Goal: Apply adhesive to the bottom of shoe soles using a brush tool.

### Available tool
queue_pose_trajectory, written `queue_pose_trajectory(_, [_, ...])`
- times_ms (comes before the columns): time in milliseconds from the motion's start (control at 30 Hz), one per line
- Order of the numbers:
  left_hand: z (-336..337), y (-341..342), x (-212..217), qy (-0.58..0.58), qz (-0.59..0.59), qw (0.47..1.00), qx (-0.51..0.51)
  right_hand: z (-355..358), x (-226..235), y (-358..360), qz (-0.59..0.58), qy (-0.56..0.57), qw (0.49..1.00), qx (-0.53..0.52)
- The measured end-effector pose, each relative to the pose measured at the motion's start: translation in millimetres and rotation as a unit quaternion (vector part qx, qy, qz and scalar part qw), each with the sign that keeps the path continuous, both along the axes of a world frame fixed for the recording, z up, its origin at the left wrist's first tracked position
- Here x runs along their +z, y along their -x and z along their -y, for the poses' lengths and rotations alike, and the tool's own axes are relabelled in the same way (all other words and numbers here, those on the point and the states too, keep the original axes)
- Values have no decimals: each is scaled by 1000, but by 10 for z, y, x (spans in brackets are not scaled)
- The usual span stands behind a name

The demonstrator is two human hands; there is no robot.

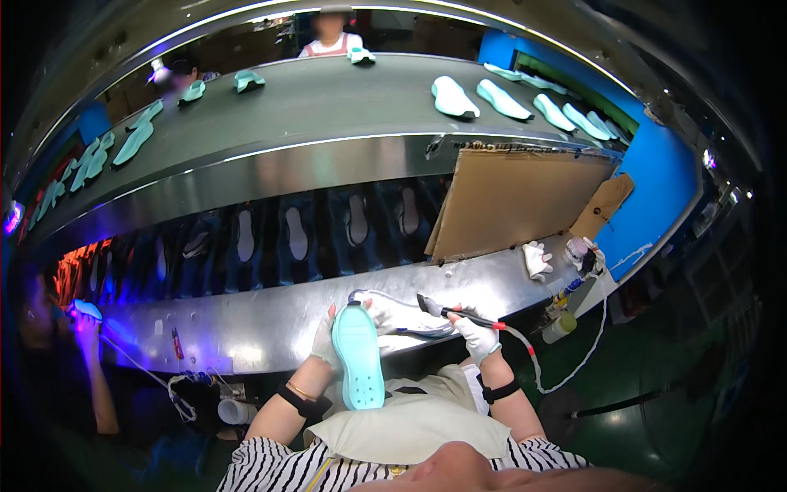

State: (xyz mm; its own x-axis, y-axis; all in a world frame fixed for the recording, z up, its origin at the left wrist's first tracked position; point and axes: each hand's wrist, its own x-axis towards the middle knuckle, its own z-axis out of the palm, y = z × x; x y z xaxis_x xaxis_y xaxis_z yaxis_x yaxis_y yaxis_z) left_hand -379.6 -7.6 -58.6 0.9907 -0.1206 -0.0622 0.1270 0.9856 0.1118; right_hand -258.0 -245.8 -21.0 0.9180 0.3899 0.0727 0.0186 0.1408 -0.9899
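A mint-green shoe sole (pixel 359 355) is held upright in front of the chest, tread side facing the camera, gripped at its left edge by the gloved left hand (pixel 326 343), fingers wrapped closed around it. A black pen-like tool (pixel 453 312) with a red band and a white cord is pinched in the gloved right hand (pixel 477 336), closed on it, tip pointed left toward the top of the sole. Both are positioned just over the near edge of the steel tabletop (pixel 270 316). A cardboard sheet (pixel 512 201) is leaned up behind, right of centre. More soles (pixel 453 97) are laid on the grey conveyor belt (pixel 328 102) above. A small bottle (pixel 559 325) is seen at the right tabletop end, and a white cloth (pixel 537 260) is near it.
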Motion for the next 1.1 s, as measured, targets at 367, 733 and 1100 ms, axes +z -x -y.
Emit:
queue_pose_trajectory(367, [457,-533,92,-154,-26,986,58,-240,239,-52,-38,-68,990,114])
queue_pose_trajectory(733, [566,-348,-317,-108,-91,988,60,-31,-161,63,-43,-30,996,69])
queue_pose_trajectory(1100, [481,-298,-278,-105,-63,989,86,-277,-172,58,-52,-61,990,120])
